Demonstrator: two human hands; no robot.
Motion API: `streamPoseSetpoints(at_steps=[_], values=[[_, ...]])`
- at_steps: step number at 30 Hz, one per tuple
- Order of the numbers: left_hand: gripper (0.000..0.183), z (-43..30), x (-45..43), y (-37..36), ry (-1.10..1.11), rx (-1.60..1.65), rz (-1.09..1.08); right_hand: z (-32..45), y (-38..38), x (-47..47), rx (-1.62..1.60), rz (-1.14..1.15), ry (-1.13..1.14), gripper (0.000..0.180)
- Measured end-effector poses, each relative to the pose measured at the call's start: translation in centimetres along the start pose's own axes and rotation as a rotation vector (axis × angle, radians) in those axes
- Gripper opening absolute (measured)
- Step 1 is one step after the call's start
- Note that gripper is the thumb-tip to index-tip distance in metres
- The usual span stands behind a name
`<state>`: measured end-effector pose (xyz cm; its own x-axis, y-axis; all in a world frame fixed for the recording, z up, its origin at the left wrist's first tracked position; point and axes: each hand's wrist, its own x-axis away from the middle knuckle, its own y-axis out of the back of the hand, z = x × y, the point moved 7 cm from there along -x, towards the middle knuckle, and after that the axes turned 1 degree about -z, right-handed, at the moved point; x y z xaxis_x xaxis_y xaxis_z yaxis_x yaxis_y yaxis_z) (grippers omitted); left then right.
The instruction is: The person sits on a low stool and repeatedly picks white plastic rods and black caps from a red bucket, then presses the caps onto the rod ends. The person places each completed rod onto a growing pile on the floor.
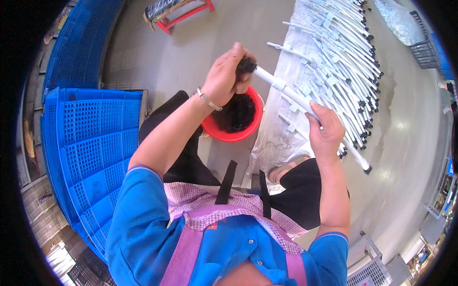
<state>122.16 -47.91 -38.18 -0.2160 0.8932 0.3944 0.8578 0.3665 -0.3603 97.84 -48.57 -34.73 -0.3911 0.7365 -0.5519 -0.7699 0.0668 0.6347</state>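
My left hand (229, 71) is wrapped around a black plastic fitting (247, 66) at the upper end of a white metal tube (298, 98). Farther down, my right hand (326, 129) grips the same tube between thumb and fingers. The tube slants from upper left to lower right, with a white collar (278, 84) near the fitting and a black cap (367, 169) on its low end. Below my left hand stands a red bucket (234, 136) holding many small black parts (236, 114). My left hand hides part of the fitting.
Right of the bucket, a pile of similar white tubes (332, 53) lies on plastic sheeting (266, 132). Blue plastic crates (102, 114) stand close on the left. A red-legged bench (188, 12) is ahead; a dark basket (424, 52) with a clear bag sits far right.
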Motion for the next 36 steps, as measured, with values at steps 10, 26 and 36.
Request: streamPoseSetpoints(at_steps=[10,26,36], values=[[0.037,-0.4,0.0,-0.8,-0.176,-0.085,0.127,0.4,-1.5,0.5,-0.132,0.285,-0.174,0.03],[0.038,-1.0,-0.2,-0.7,-0.28,-0.249,0.042,1.9,-1.9,0.5,-0.045,0.22,-0.166,0.023],[0.032,-1.5,0.3,-0.9,-0.3,-0.284,0.054,0.8,-2.3,0.7,-0.274,0.272,-0.302,0.02]])
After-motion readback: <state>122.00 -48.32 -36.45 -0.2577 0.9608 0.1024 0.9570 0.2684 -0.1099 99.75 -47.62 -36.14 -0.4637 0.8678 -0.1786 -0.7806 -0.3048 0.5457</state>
